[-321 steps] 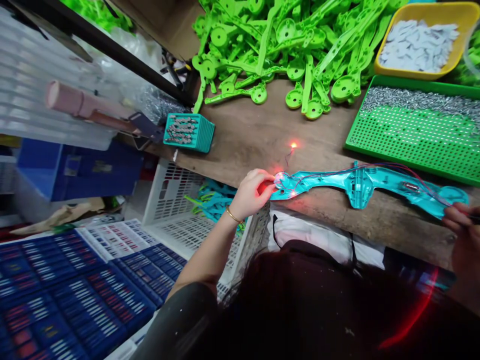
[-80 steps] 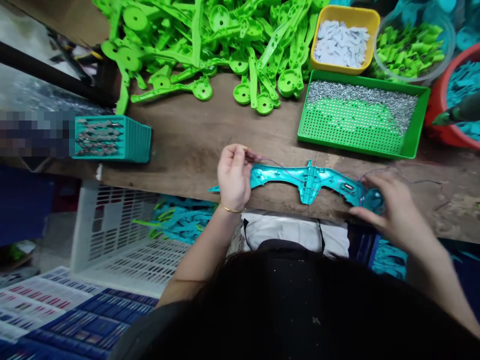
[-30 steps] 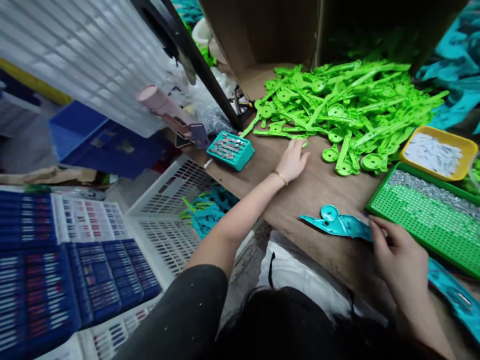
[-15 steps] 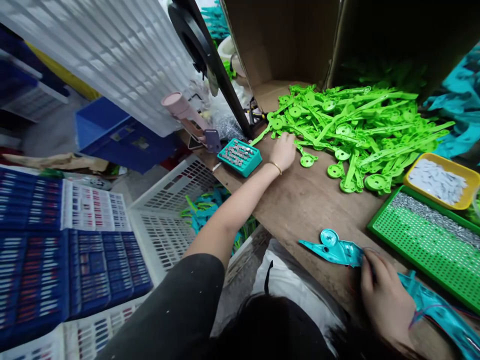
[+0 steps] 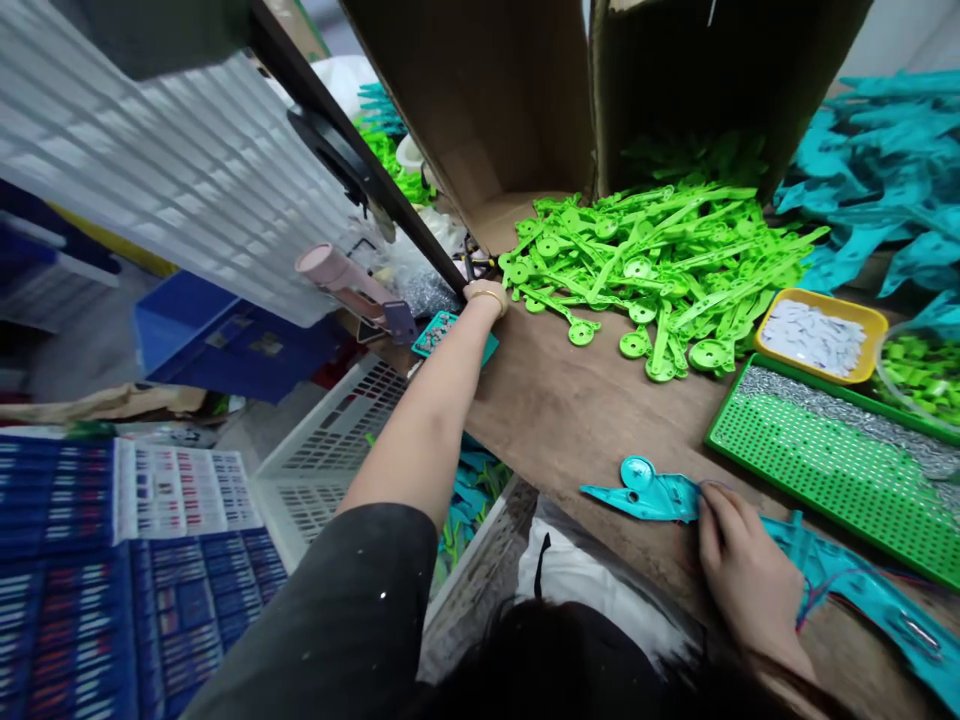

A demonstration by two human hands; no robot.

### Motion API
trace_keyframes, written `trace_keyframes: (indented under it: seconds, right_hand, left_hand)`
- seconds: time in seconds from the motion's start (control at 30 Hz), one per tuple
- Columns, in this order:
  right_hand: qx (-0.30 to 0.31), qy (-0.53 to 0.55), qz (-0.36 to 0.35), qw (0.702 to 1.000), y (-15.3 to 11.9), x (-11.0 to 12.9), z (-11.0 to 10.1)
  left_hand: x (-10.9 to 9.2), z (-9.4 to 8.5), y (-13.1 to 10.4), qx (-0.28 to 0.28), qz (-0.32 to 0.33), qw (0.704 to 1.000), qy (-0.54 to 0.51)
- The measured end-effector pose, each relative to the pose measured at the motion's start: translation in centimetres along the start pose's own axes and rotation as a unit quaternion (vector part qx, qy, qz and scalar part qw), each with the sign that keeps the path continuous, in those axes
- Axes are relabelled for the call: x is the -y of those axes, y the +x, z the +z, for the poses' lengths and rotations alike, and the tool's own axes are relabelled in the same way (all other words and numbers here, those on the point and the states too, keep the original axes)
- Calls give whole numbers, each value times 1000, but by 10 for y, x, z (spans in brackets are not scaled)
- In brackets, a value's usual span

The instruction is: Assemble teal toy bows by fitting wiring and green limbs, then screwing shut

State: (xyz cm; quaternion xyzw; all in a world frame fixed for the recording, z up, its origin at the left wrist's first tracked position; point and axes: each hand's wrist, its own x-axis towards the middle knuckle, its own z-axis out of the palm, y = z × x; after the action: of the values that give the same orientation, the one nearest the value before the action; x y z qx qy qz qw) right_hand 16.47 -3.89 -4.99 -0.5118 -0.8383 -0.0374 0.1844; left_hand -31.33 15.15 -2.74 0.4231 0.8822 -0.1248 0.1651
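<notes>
Left hand (image 5: 481, 289), grip hidden, was near green parts (image 5: 690, 265); right hand (image 5: 750, 578), well apart, clasped blue part (image 5: 666, 497), best lightly.

A glossy turquoise bow-shaped part (image 5: 795, 540) is lying along the surface (image 5: 555, 420), its pointed end and round cup (image 5: 637, 472) showing left of the covering right hand (image 5: 750, 570); red and blue wires (image 5: 806, 605) are looping across its far stretch.

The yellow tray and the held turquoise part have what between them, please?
The head view shows the green perforated tray between turquoise part and yellow tray.
</notes>
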Motion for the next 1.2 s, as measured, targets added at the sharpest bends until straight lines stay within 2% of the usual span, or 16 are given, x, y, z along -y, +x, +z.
trace_keyframes:
  seconds: [0.13, 0.23, 0.4, 0.5, 0.6, 0.67, 0.73, 0.8, 0.87, 0.97, 1.07, 1.13, 1.2]
  right_hand:
    - [-4, 8, -5, 1000, 0, 0, 3]
    - [-12, 15, -4, 1000, 1, 0, 5]
    - [-24, 11, -23, 999, 2, -1, 4]
    - [-34, 5, -31, 999, 3, 0, 3]
    - [-40, -2, -37, 999, 4, 0, 4]
    - [-46, -3, -39, 998, 6, 0, 5]
    - [-64, 0, -41, 997, 7, 0, 6]
    - [-76, 0, -43, 996, 7, 0, 8]
    - [-76, -2, -43, 996, 7, 0, 9]
    - [-70, -2, -40, 997, 6, 0, 9]
    - [-72, 3, -41, 997, 6, 0, 8]
    - [-72, 2, -42, 997, 7, 0, 8]
    - [-69, -1, -39, 997, 8, 1, 7]
  left_hand:
    - [0, -1, -1, -8, -13, 999, 42]
    - [-1, -4, -6, -34, -7, 998, 48]
    - [0, -19, -32, -97, 34, 994, 37]
    - [1, -37, -56, -165, 59, 984, 28]
    - [-4, -56, -74, -271, 88, 959, -7]
    - [-19, -65, -78, -346, 131, 926, -69]
    - [-45, -65, -79, -380, 199, 896, -113]
    - [-80, -53, -78, -355, 280, 887, -96]
    - [-116, -32, -77, -299, 355, 884, -60]
    - [-153, -4, -74, -252, 400, 878, -73]
    - [-157, -2, -62, -265, 400, 871, -111]
    - [-145, -16, -52, -288, 388, 864, -140]
    - [-128, -35, -44, -334, 380, 828, -243]
